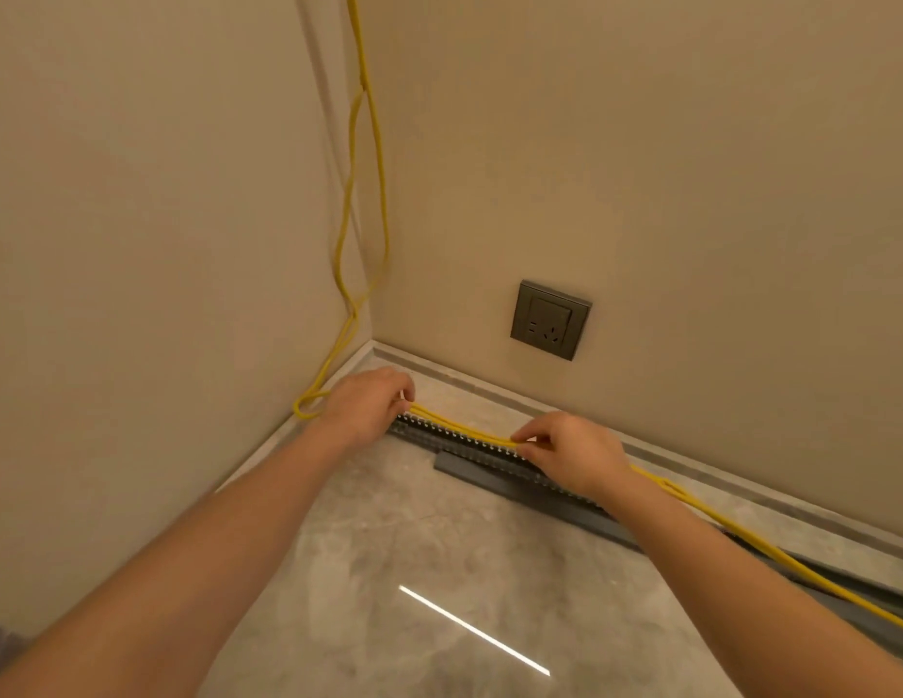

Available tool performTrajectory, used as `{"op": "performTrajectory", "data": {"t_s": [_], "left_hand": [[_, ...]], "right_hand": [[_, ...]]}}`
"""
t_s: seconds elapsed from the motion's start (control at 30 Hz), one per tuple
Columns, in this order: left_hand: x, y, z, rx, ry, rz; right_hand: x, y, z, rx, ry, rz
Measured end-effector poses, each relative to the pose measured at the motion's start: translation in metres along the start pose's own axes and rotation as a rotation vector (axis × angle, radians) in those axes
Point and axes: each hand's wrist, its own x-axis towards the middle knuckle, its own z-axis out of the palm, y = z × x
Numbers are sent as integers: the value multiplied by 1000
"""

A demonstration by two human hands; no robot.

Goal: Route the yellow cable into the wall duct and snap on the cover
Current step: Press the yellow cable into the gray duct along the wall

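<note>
Left hand [369, 400]: my fingers curl round the cable [464, 431] at the corner end of the duct [495, 458], pinning it so the run cannot slide
Right hand [570, 453]: thumb and fingertips pinch the cable further along, to hold it taut and lined up over the slots
Cable: stretched between my hands on top of the duct's toothed edge, and not yet down in the channel, I judge; beyond my left hand it climbs the corner of the wall [691, 168], beyond my right it trails along the floor [414, 571]
Duct: on the floor, alongside the skirting [490, 390], open side up so the cable can drop in
Cover [490, 478]: flat on the floor just beside the duct, on my side, handy for snapping on afterwards
Count: two hands; two yellow strands side by side; one duct; one cover; one socket [550, 319] on the wall
</note>
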Motion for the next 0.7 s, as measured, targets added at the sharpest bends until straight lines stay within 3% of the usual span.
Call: {"op": "performTrajectory", "data": {"t_s": [0.37,0.7], "left_hand": [[11,0,26,61,-97,62],[19,-1,33,-82,-201,-60]], "right_hand": [[16,11,15,-116,-55,-14],[22,3,38,-3,-47,60]]}}
